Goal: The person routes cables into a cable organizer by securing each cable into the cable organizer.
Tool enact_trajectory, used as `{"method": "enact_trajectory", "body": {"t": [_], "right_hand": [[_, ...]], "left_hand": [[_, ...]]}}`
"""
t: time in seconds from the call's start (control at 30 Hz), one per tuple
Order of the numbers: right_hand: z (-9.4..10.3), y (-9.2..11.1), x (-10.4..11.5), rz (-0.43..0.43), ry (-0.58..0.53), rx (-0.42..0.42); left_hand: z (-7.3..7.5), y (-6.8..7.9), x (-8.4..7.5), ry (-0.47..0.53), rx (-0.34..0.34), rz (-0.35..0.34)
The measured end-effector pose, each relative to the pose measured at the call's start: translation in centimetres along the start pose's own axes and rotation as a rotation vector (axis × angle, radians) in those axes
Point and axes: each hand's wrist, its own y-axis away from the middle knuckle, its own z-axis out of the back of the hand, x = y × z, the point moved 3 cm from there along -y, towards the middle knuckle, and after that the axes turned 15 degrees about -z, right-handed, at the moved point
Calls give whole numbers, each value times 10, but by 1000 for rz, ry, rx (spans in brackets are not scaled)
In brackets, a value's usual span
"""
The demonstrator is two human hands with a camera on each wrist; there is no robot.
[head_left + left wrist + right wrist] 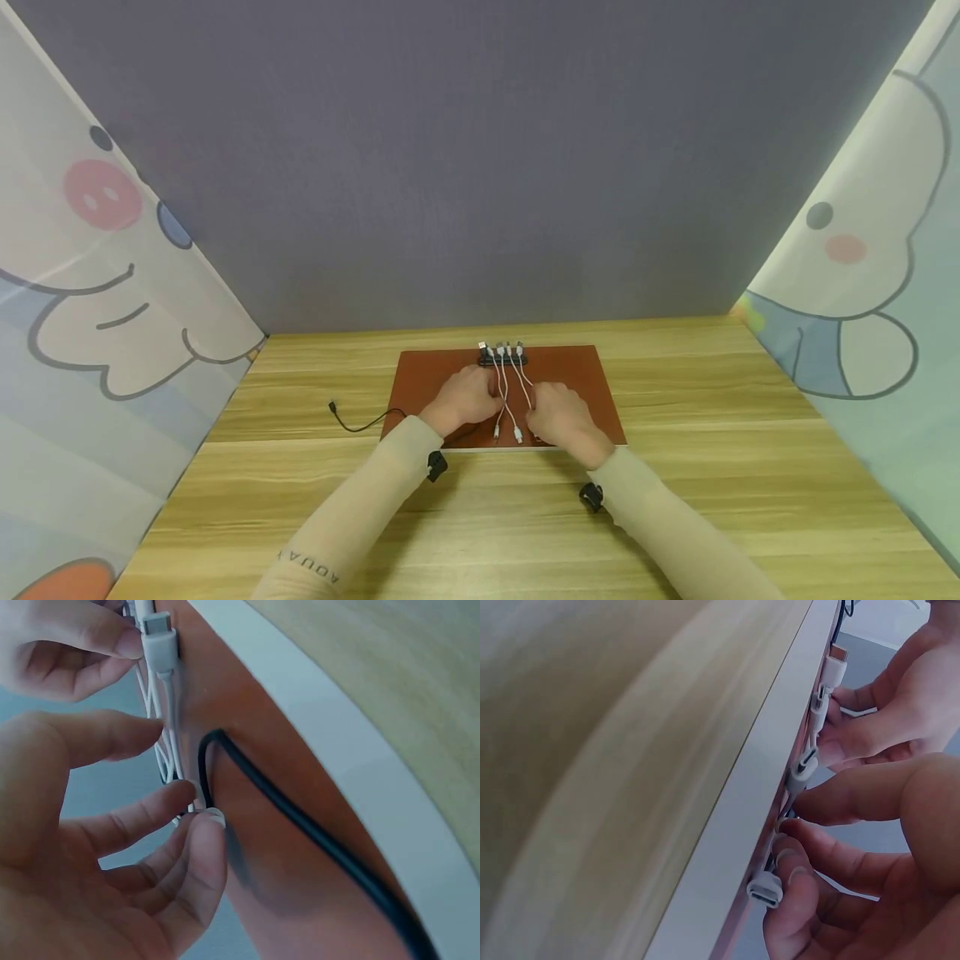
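My left hand (467, 395) is over the left part of a brown mat (420, 375). Its thumb and fingers are apart beside white charging cables (171, 705), and a black cable (300, 814) passes close to its fingertips. With the right hand (562, 414) I pinch a white charging cable (527, 392) between thumb and finger. A USB-C style plug (765, 890) juts out just below those fingers. Other white plugs (517, 435) lie on the mat between the hands. Towards the back, the cables run through a dark cable holder (491, 362).
Beyond the mat stretches a wood-grain table (675, 375). The black cable's small plug (332, 406) lies on the table to the left. A black USB plug (483, 347) sits at the holder's left end. A grey panel (480, 183) stands behind.
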Motion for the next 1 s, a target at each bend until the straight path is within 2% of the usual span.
{"method": "enact_trajectory", "body": {"t": [0.4, 0.77, 1.0], "right_hand": [[3, 0, -3, -5, 1, 4], [7, 2, -7, 28, -19, -10], [13, 5, -12, 104, -87, -38]], "left_hand": [[-2, 9, -6, -3, 40, 0], [2, 27, -10, 44, 61, 5], [7, 40, -8, 111, 8, -21]]}}
